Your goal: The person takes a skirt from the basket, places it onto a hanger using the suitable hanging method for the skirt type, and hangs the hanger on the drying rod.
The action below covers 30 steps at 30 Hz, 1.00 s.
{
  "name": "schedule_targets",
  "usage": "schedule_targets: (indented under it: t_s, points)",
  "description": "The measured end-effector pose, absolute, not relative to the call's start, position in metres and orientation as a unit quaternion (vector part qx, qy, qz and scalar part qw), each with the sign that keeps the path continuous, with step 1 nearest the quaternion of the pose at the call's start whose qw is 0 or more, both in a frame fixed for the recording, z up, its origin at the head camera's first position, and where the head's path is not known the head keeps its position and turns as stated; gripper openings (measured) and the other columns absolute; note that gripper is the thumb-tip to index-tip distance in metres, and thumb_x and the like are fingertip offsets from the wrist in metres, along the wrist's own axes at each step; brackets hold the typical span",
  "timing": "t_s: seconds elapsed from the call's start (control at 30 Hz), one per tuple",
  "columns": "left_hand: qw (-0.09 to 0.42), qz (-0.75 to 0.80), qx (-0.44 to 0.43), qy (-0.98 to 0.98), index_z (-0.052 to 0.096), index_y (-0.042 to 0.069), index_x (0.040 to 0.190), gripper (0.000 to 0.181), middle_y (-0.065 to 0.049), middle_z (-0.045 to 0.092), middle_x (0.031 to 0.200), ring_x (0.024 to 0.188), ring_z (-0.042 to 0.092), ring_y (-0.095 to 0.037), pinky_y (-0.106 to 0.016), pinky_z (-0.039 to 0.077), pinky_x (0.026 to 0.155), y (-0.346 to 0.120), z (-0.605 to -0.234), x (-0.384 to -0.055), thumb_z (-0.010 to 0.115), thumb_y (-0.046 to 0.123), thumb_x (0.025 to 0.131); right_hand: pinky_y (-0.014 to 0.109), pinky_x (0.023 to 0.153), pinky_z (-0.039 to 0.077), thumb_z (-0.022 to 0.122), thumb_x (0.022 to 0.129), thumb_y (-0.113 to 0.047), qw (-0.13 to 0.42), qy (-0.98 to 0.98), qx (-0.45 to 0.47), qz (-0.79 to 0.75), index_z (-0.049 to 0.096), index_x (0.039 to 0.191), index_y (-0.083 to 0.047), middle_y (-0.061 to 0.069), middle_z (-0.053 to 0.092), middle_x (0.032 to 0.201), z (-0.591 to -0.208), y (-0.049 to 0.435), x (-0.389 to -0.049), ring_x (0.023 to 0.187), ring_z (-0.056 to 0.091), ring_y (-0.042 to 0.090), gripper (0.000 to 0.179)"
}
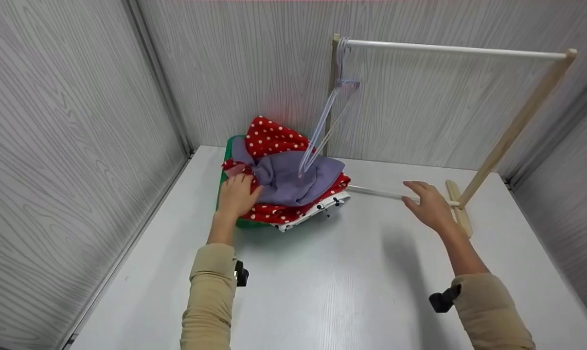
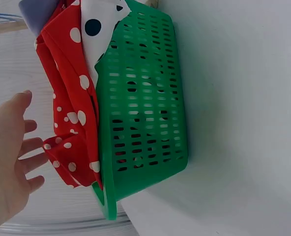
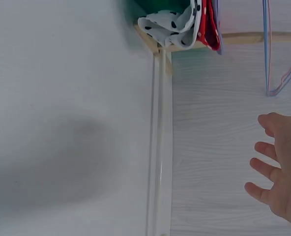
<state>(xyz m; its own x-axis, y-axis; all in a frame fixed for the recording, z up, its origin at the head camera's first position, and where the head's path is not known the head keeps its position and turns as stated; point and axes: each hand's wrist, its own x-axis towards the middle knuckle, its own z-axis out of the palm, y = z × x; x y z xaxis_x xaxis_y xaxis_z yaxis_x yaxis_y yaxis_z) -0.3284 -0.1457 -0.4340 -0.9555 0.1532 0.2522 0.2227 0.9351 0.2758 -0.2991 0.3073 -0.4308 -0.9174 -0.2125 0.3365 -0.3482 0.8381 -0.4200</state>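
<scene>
My left hand (image 1: 239, 195) hovers at the left edge of a heap of clothes, fingers spread; the left wrist view has the fingertips right by a red polka-dot cloth (image 2: 71, 152). The heap fills a green slotted basket (image 2: 140, 98). On top lies a purple garment (image 1: 293, 180), with red dotted fabric (image 1: 276, 138) behind and a white black-spotted cloth (image 1: 317, 209) hanging over the front side. Over the table to the right my right hand (image 1: 429, 204) hangs with loosely spread fingers, holding nothing, near the rack's lower bar (image 1: 378, 192).
A small garment rack with a white top rail (image 1: 449, 48) and a wooden right post (image 1: 522, 121) stands at the back. Several thin hangers (image 1: 317, 129) hang at the rail's left end, in front of the heap. Grey panels (image 1: 74, 121) enclose the white table (image 1: 312, 291).
</scene>
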Motion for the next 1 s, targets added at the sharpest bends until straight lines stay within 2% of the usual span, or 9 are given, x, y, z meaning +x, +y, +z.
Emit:
schedule_targets:
  t_s: [0.13, 0.23, 0.47, 0.6, 0.83, 1.0]
  points:
    - [0.142, -0.164, -0.096, -0.971, 0.062, -0.004, 0.094, 0.035, -0.019, 0.059, 0.092, 0.089, 0.053, -0.035, -0.044, 0.043, 0.077, -0.154, -0.432, -0.325, 0.053, 0.030, 0.093, 0.051, 0.095, 0.036, 0.062, 0.088, -0.012, 0.149, -0.935, 0.202, 0.251, 0.055, 0.124, 0.001, 0.021, 0.053, 0.125, -0.425, 0.276, -0.302, 0.117, 0.045, 0.039, 0.039]
    - [0.136, -0.168, -0.097, -0.972, 0.062, -0.003, 0.083, 0.033, -0.018, 0.059, 0.082, 0.080, 0.054, -0.033, -0.043, 0.044, 0.070, -0.159, -0.429, -0.322, 0.055, 0.029, 0.091, 0.049, 0.095, 0.037, 0.063, 0.087, -0.011, 0.149, -0.925, 0.237, 0.257, 0.057, 0.123, 0.000, 0.019, 0.055, 0.123, -0.418, 0.247, -0.306, 0.116, 0.047, 0.036, 0.038]
    - [0.058, -0.177, -0.111, -0.976, 0.062, -0.001, 0.081, 0.029, -0.013, 0.055, 0.073, 0.071, 0.050, -0.027, -0.036, 0.040, 0.062, -0.170, -0.434, -0.314, 0.058, 0.027, 0.090, 0.045, 0.094, 0.040, 0.066, 0.085, -0.011, 0.156, -0.893, 0.341, 0.248, 0.061, 0.117, 0.002, 0.018, 0.059, 0.117, -0.415, 0.187, -0.315, 0.111, 0.051, 0.033, 0.035]
    - [0.013, -0.188, -0.106, -0.976, 0.062, 0.001, 0.083, 0.029, -0.010, 0.053, 0.073, 0.071, 0.048, -0.024, -0.034, 0.041, 0.062, -0.177, -0.441, -0.308, 0.063, 0.030, 0.087, 0.043, 0.092, 0.042, 0.068, 0.083, -0.011, 0.167, -0.878, 0.386, 0.230, 0.062, 0.114, 0.002, 0.016, 0.061, 0.114, -0.419, 0.160, -0.318, 0.108, 0.053, 0.031, 0.033]
    - [-0.010, -0.191, -0.103, -0.976, 0.064, 0.000, 0.088, 0.034, -0.010, 0.056, 0.078, 0.074, 0.049, -0.024, -0.035, 0.043, 0.064, -0.180, -0.449, -0.303, 0.069, 0.034, 0.082, 0.043, 0.095, 0.039, 0.071, 0.081, -0.012, 0.129, -0.884, 0.395, 0.216, 0.062, 0.116, -0.002, 0.013, 0.060, 0.118, -0.422, 0.129, -0.324, 0.111, 0.050, 0.029, 0.038]
    - [-0.012, -0.191, -0.105, -0.976, 0.063, 0.001, 0.083, 0.033, -0.008, 0.055, 0.074, 0.070, 0.049, -0.022, -0.033, 0.042, 0.060, -0.178, -0.450, -0.305, 0.071, 0.033, 0.080, 0.040, 0.094, 0.039, 0.071, 0.079, -0.012, 0.106, -0.888, 0.407, 0.185, 0.063, 0.116, -0.006, 0.011, 0.059, 0.118, -0.425, 0.116, -0.329, 0.111, 0.049, 0.028, 0.039]
